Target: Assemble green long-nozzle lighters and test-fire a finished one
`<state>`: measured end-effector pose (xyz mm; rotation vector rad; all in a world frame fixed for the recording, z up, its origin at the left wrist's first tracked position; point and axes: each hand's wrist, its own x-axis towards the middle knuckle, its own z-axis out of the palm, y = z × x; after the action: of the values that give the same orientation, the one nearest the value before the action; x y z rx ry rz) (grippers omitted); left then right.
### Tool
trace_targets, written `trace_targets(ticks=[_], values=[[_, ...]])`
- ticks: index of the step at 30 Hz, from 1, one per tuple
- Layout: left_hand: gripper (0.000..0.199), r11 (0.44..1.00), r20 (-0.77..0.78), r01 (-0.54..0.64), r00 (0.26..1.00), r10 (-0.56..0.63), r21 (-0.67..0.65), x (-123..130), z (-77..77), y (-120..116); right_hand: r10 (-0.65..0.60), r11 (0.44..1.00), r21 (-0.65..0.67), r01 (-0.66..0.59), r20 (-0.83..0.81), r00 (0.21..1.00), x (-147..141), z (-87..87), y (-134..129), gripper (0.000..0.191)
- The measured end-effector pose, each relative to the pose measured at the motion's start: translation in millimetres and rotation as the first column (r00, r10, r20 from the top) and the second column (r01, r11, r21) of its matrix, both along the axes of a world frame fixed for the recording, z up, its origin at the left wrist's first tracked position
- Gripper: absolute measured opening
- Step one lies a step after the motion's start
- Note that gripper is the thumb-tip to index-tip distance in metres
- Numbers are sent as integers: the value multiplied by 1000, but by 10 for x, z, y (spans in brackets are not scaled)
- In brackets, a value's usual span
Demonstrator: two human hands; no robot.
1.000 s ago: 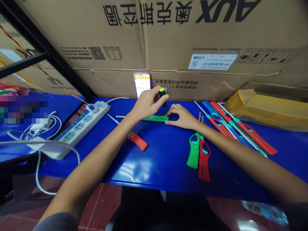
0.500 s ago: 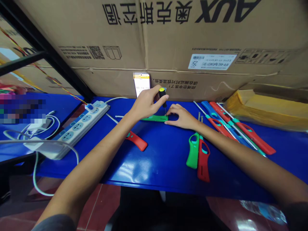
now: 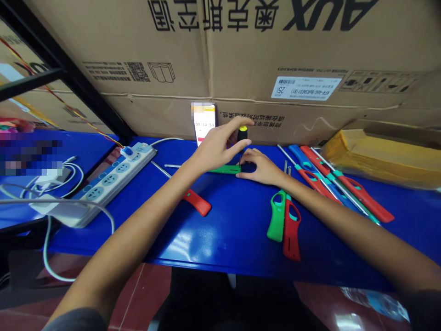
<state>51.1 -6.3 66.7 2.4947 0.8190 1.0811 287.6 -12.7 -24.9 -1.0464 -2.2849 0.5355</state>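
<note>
The green lighter [image 3: 225, 169] lies on the blue worktop [image 3: 227, 220], its slotted end to the right and partly covered by the hands. The left hand [image 3: 220, 146] grasps the screwdriver [image 3: 243, 133] by its black handle, thumb on the near side, the yellow cap showing on top; the tool stands upright over that end of the green lighter, its tip too small to make out. The right hand [image 3: 260, 168] grasps the same end between thumb and fingertips. Beyond the green lighter, the phone [image 3: 205, 120] leans against the big carton [image 3: 241, 55], its lit screen showing a timer at 00:14:59. Left of and nearer than the green lighter lies a red lighter [image 3: 198, 202], its rod passing under the left forearm; farther left is the power strip [image 3: 112, 180] with a plug [image 3: 127, 152] in its far end. To the right and nearer, a small pair of lighters [image 3: 284, 218], one green and one red, lie side by side. Farther right is a bundle of lighters [image 3: 344, 181] in red and blue, with a yellowish box [image 3: 389, 156] behind it.
</note>
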Motion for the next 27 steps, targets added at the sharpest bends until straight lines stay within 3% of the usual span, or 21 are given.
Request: trace_targets(ticks=[6, 13, 18, 24, 27], values=[[42, 994, 90, -76, 994, 68, 84, 31, -36, 20, 1, 1000, 17, -1, -25, 1000, 1, -24, 11, 28], [50, 991, 122, -5, 993, -11, 131, 85, -98, 50, -2, 1000, 23, 2, -7, 1000, -7, -12, 18, 28], [48, 959, 161, -157, 980, 121, 238, 148, -176, 23, -6, 1000, -2, 6, -53, 999, 0, -35, 33, 31], [48, 947, 206, -235, 960, 191, 219, 176, -194, -1, 10, 1000, 9, -9, -43, 999, -4, -32, 29, 29], [43, 965, 195, -180, 970, 142, 193, 165, -162, -9, -5, 1000, 12, 6, -47, 999, -11, -40, 31, 31]])
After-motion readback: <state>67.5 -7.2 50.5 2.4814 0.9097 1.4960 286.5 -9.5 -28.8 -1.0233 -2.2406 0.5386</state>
